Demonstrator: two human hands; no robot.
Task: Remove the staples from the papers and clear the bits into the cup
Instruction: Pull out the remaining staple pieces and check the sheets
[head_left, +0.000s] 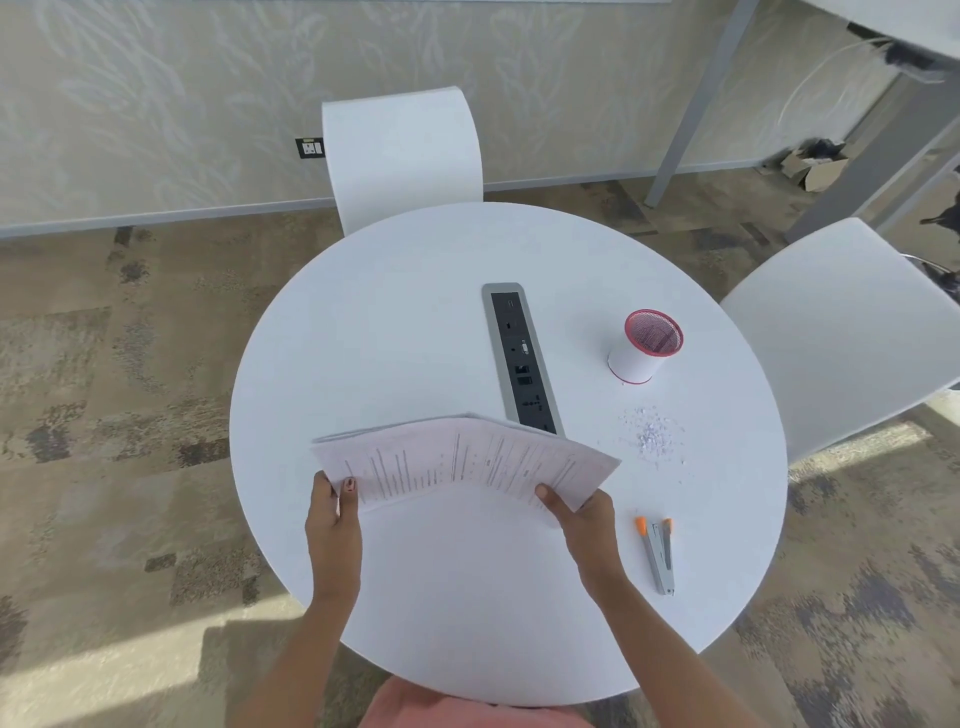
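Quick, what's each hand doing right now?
Left hand: grips the papers at their left end.
Right hand: grips the papers at their right end.

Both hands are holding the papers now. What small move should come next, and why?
Probably lay the papers on the table, freeing the right hand for the grey-and-orange tool lying beside it. Right now it and the left hand pinch the bent sheets, so no staple can be worked. The bits near the cup can wait.
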